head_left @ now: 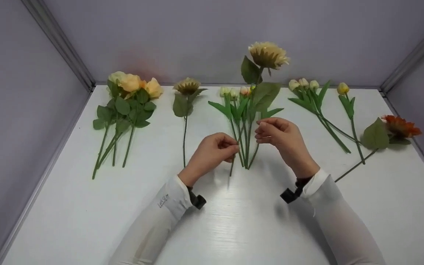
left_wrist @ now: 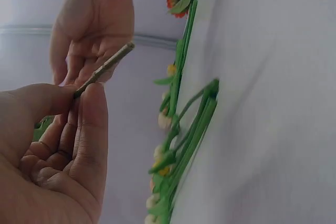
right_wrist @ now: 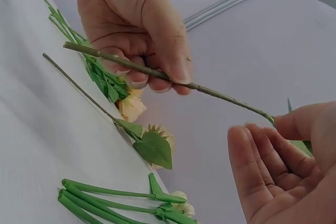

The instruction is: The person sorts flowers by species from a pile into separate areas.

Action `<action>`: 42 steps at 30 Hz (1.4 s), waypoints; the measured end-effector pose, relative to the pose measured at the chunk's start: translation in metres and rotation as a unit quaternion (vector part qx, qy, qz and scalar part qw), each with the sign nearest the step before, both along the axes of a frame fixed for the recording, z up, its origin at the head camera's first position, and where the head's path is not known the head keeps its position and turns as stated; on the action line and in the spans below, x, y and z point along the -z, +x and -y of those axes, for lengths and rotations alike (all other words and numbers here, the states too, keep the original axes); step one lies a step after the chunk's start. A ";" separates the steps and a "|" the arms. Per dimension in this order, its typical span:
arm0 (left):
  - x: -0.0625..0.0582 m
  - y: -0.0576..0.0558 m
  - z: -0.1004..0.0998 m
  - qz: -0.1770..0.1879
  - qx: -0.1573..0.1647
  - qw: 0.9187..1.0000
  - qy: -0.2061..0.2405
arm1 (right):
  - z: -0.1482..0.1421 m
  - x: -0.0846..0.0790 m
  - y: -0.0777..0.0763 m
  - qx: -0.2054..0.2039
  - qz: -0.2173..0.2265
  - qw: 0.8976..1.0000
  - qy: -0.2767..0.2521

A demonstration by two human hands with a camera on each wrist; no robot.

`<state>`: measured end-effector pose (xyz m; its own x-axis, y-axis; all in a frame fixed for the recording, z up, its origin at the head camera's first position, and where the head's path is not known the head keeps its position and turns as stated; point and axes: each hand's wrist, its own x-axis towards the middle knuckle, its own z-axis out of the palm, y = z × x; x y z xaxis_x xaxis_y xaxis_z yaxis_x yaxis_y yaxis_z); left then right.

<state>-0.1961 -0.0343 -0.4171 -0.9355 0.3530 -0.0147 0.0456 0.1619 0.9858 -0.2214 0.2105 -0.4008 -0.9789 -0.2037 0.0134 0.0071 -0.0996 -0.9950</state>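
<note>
A pale yellow sunflower (head_left: 269,55) stands raised over the table, its bloom upward and a broad leaf (head_left: 266,96) below. My left hand (head_left: 212,149) pinches its lower stem (right_wrist: 226,96) between thumb and fingers, and the cut end pokes out past the fingertips in the left wrist view. Higher up, by the leaf, my right hand (head_left: 282,132) pinches the same stem between thumb and forefinger. Behind and beneath it lies a bunch of tulips (head_left: 234,95) with green stems on the white table, partly covered by the leaf and hands.
Peach roses (head_left: 131,82) lie at the far left, beside a second pale sunflower (head_left: 188,86). On the right are white tulips (head_left: 303,84), a yellow tulip (head_left: 343,88) and an orange flower (head_left: 401,127). Grey walls (head_left: 197,33) enclose the table (head_left: 219,228).
</note>
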 end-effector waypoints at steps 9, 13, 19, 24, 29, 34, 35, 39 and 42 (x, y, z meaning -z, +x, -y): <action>-0.012 -0.029 0.098 0.001 -0.117 0.969 -0.218 | -0.002 0.002 -0.005 0.001 0.007 1.000 -0.007; -0.008 -0.038 0.122 0.003 -0.131 0.945 -0.299 | -0.003 0.003 -0.005 -0.001 0.009 1.000 -0.007; 0.008 -0.044 0.128 0.004 -0.128 0.936 -0.329 | -0.004 0.005 -0.004 0.001 0.016 1.000 -0.008; 0.019 -0.047 0.126 0.006 -0.137 0.932 -0.335 | -0.003 0.006 -0.004 0.002 0.020 1.000 -0.006; 0.021 -0.047 0.124 0.019 -0.145 0.932 -0.333 | -0.003 0.006 -0.005 0.001 0.017 1.000 -0.003; 0.018 -0.046 0.123 0.034 -0.140 0.935 -0.325 | -0.004 0.006 -0.005 -0.002 0.016 1.000 -0.009; 0.018 -0.046 0.123 0.037 -0.137 0.935 -0.324 | -0.004 0.006 -0.005 -0.003 0.017 1.000 -0.011; 0.015 -0.044 0.126 0.042 -0.128 0.937 -0.322 | -0.005 0.007 -0.006 -0.003 0.018 1.000 -0.007; 0.011 -0.042 0.129 0.031 -0.135 0.935 -0.327 | -0.005 0.008 -0.008 -0.002 0.020 1.000 -0.003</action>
